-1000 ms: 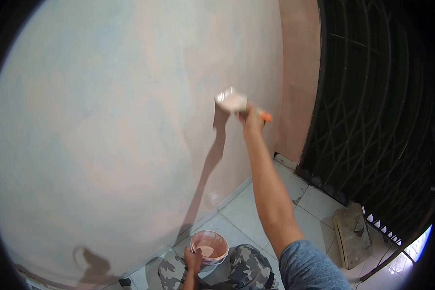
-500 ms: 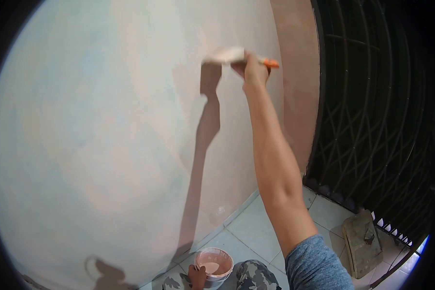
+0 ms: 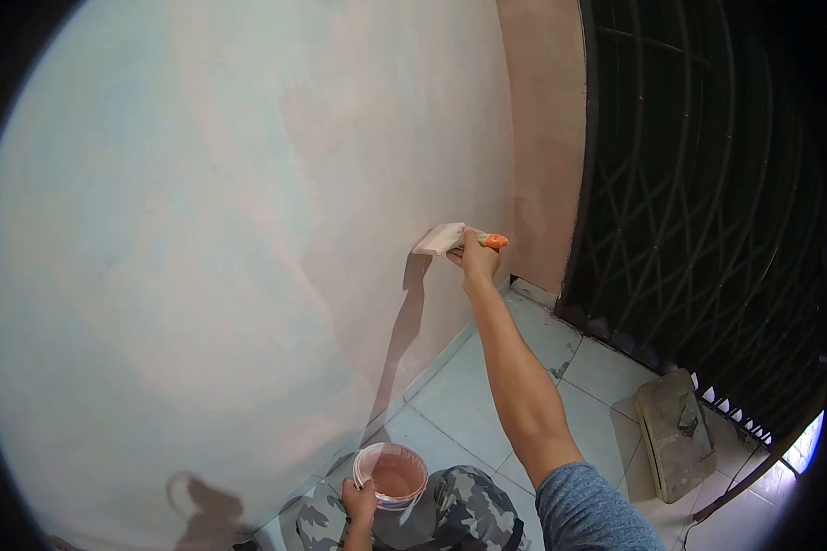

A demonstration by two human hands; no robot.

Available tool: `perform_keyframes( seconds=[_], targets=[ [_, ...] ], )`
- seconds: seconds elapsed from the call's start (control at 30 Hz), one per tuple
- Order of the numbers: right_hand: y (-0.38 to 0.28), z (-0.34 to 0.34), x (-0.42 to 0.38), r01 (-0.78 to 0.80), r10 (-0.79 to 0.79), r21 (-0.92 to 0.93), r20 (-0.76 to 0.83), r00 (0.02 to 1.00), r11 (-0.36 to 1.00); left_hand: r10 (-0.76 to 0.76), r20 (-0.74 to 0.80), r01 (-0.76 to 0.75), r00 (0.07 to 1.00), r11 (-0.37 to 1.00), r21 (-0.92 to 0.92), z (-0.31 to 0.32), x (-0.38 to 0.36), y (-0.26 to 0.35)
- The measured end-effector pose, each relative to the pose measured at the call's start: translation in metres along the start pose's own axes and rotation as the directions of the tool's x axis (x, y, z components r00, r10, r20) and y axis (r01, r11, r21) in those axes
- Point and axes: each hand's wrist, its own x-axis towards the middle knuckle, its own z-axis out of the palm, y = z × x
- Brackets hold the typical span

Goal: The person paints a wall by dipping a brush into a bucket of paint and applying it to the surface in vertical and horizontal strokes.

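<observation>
My right hand [image 3: 479, 256] is closed around the handle of a wide paintbrush [image 3: 441, 239] with an orange handle end. The bristles, coated in pale pink paint, press against the wall [image 3: 248, 275], which is patchy pale pink and light blue. Below, my left hand [image 3: 359, 499] grips the rim of a white bucket [image 3: 417, 503] holding pink paint [image 3: 397, 476]. The bucket stands between my knees, and its base is partly hidden by my camouflage trousers [image 3: 476, 505].
A dark metal folding gate [image 3: 698, 202] stands at the right, beside a pinkish-brown wall strip [image 3: 549, 138]. On the tiled floor [image 3: 469, 404] by the gate lies a worn, dirty rectangular slab [image 3: 675, 436]. A thin dark cord or rod [image 3: 744, 482] runs near it.
My right hand has brought the brush down the wall, from high up to a lower spot. The view has shifted slightly. My left hand still grips the bucket.
</observation>
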Motion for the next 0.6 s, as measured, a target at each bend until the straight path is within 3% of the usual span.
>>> perform_keyframes(
  seconds=[0.03,0.07,0.1,0.13,0.17,0.2,0.23,0.27,0.3,0.37,0.43,0.5,0.6],
  targets=[
    [-0.002,0.005,0.006,-0.001,0.001,0.003,-0.002,1.0,1.0,-0.027,0.004,0.027,1.0,1.0,0.006,0.0,0.001,-0.001],
    [-0.01,0.019,0.02,0.144,-0.155,-0.16,-0.056,0.986,0.977,-0.022,0.004,0.022,1.0,1.0,0.008,-0.001,0.006,-0.008],
    [-0.023,0.037,0.036,0.272,-0.313,-0.323,-0.081,0.946,0.906,0.107,-0.033,-0.099,0.994,0.978,0.183,-0.002,0.013,-0.02],
    [-0.05,0.059,0.046,0.319,-0.348,-0.397,-0.001,0.937,0.861,0.236,-0.05,-0.203,0.971,0.911,0.359,-0.005,0.019,-0.031],
    [-0.084,0.086,0.057,0.369,-0.375,-0.462,0.082,0.923,0.806,0.239,-0.056,-0.204,0.969,0.91,0.36,-0.007,0.024,-0.041],
    [-0.107,0.115,0.079,0.45,-0.429,-0.185,0.143,0.892,0.873,0.196,-0.05,-0.172,0.979,0.938,0.302,-0.008,0.029,-0.049],
    [-0.153,0.145,0.056,0.565,-0.57,-0.185,0.029,0.821,0.804,0.149,-0.04,-0.135,0.988,0.961,0.24,-0.006,0.032,-0.052],
    [-0.188,0.171,0.071,0.509,-0.514,0.075,0.1,0.852,0.858,0.161,-0.083,-0.132,0.983,0.951,0.281,-0.003,0.025,-0.038],
    [-0.217,0.193,0.087,0.447,-0.464,0.176,0.069,0.883,0.877,0.157,-0.086,-0.127,0.984,0.951,0.281,-0.005,0.024,-0.038],
    [-0.269,0.205,0.055,0.293,-0.437,0.443,0.268,0.859,0.847,0.176,-0.102,-0.147,0.979,0.958,0.245,-0.005,0.023,-0.043],
    [-0.27,0.212,0.065,0.274,-0.432,0.462,0.278,0.858,0.843,0.132,-0.113,-0.099,0.985,0.96,0.26,-0.003,0.019,-0.031],
    [-0.255,0.209,0.069,0.242,-0.381,0.463,0.234,0.895,0.853,-0.001,-0.114,0.012,0.994,0.995,0.098,-0.001,0.012,-0.016],
    [-0.175,0.165,0.083,0.209,-0.27,0.353,0.134,0.953,0.912,0.016,-0.146,0.014,0.989,0.979,0.204,0.004,0.005,0.004]
  ],
)
